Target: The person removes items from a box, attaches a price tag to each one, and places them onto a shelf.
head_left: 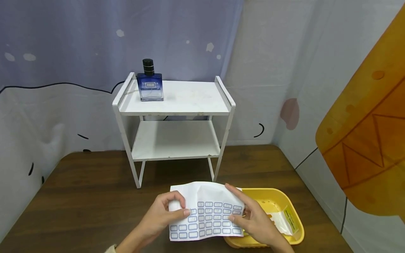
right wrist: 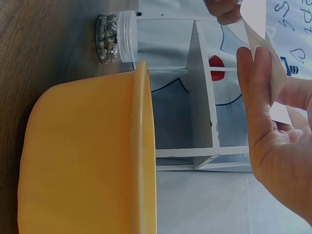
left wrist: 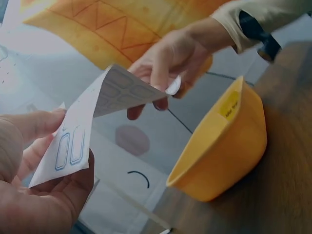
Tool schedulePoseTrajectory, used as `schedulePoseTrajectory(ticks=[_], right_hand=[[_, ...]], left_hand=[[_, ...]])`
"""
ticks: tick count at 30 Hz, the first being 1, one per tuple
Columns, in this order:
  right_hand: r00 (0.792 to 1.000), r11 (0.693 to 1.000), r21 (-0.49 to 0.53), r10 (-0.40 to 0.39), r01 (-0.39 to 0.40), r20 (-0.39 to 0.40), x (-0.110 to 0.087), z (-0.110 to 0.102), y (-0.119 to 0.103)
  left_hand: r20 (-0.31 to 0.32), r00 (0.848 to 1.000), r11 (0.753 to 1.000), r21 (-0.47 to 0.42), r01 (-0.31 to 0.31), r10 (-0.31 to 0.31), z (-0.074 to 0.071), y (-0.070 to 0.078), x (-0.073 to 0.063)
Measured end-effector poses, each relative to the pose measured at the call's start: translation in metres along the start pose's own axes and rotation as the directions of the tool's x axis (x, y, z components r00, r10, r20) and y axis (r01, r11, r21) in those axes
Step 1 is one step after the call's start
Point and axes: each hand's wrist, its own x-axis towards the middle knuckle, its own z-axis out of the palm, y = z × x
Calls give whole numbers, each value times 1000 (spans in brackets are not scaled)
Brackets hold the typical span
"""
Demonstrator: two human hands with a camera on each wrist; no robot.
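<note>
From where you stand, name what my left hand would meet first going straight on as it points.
Past the printed sheet in its grip, your left hand would likely meet your right hand at the sheet's other side, though depth is unclear.

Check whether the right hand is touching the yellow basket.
Apart. The left wrist view shows a clear gap: pale backdrop is visible between the right hand and the yellow basket.

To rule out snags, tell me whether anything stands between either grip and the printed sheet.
Nothing visible does: the left grip and the right grip both hold the printed sheet directly, one near each side. The yellow basin stands on the table, out of the way.
</note>
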Motion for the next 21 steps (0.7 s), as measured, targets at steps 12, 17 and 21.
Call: schedulePoseTrajectory(ticks=[12, 17, 21], right_hand=[[998, 998, -26, 53, -54, -39, -1, 0, 3], [997, 996, -67, 54, -58, -56, -1, 1, 5], [996, 990, -127, 52, -62, -79, -1, 3, 8]], left_hand=[[-52, 998, 983, 180, -24, 34, -2, -1, -2], [-132, 991, 959, 283, 16, 23, -1, -2, 0], [-234, 972, 935, 340, 98, -17, 1, -5, 3]])
